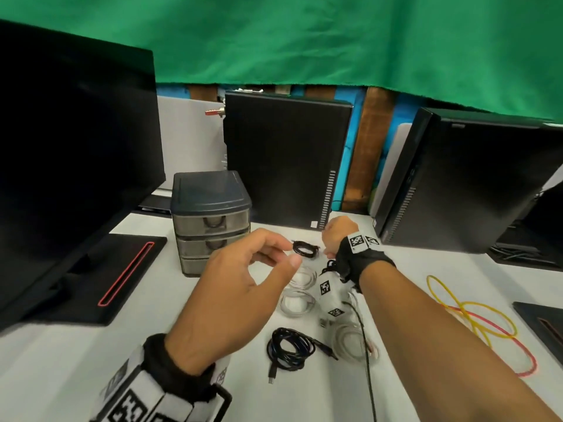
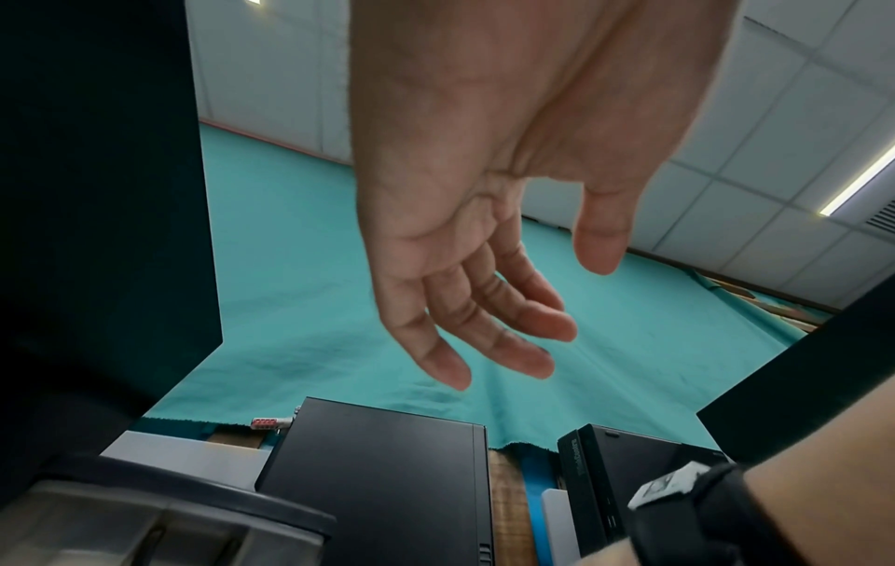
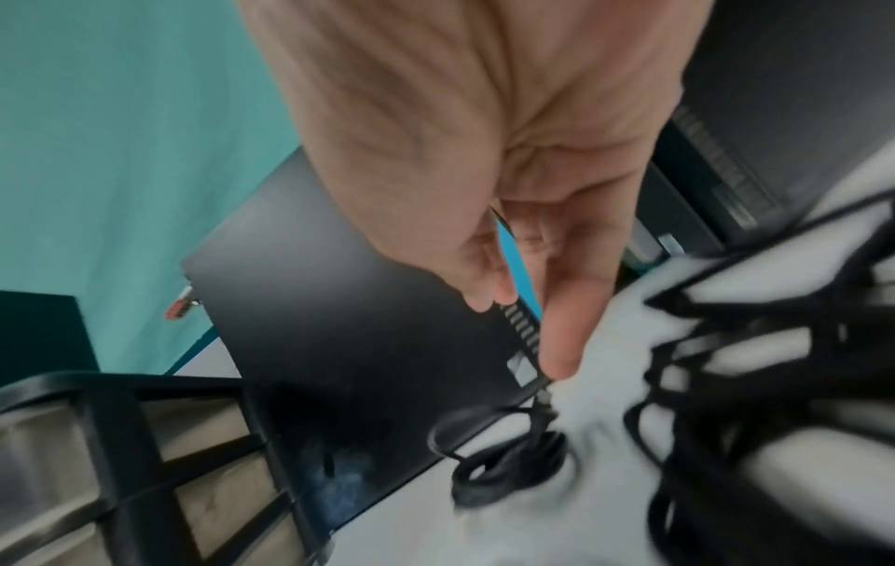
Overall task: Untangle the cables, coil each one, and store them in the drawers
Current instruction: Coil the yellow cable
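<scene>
A small black cable coil (image 1: pixel 304 248) lies on the white table (image 1: pixel 426 269) right of the grey three-drawer unit (image 1: pixel 210 220), whose drawers are closed. My right hand (image 1: pixel 330 246) is just right of that coil. In the right wrist view my right hand (image 3: pixel 525 333) pinches the cable's thin end between thumb and fingers, and the coil (image 3: pixel 508 467) hangs blurred below it. My left hand (image 1: pixel 288 254) hovers in front of the drawers with relaxed, loosely curved fingers. The left wrist view shows my left hand (image 2: pixel 574 298) holding nothing.
Clear coiled cables (image 1: pixel 297 303) and a larger black coil (image 1: pixel 289 345) lie nearer me. Loose yellow and pink cables (image 1: pixel 475 318) sprawl at the right. A monitor (image 1: pixel 76 147) stands at the left, and two black computer cases (image 1: pixel 286 162) stand behind.
</scene>
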A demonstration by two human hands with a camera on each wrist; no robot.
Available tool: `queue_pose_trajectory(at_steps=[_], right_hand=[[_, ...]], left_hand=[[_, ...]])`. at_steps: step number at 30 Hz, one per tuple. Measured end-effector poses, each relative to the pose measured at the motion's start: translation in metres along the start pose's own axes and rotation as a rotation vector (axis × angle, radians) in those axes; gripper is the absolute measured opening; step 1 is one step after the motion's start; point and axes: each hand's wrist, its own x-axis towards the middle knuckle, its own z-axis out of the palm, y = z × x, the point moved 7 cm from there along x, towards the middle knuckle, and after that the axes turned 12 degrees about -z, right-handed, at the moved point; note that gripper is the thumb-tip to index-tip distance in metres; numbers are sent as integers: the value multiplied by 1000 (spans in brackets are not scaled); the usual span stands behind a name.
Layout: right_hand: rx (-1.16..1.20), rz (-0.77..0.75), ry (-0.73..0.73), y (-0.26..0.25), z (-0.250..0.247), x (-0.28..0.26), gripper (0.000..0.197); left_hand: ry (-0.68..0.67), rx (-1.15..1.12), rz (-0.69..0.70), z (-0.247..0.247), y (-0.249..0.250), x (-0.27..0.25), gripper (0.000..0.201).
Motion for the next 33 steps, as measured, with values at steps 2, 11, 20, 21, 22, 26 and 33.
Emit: queue_pose_trajectory(at_steps=[2, 11, 20, 21, 22, 26, 33], right_hand=[[-70, -37, 53, 1, -25, -6, 20], [246, -151, 112, 16, -131, -123, 13], [294, 54, -134, 108, -116, -222, 13], [270, 48, -148, 116, -111, -225, 13], [253, 39, -139, 123, -109, -228, 14], [86, 25, -78, 147, -112, -232, 22], [-73, 35, -208, 159, -98, -232, 19]], left_hand=[[9, -3, 8, 0, -1, 1, 15], [-141, 47, -6, 42, 1, -13, 7], [-657, 72, -73, 166, 18, -24, 6], [-736, 116, -75, 187, 21, -24, 7], [-792, 149, -77, 206, 24, -23, 9], [-789, 356, -124, 262, 23, -7, 15], [-614, 648, -161, 300, 12, 20, 46]])
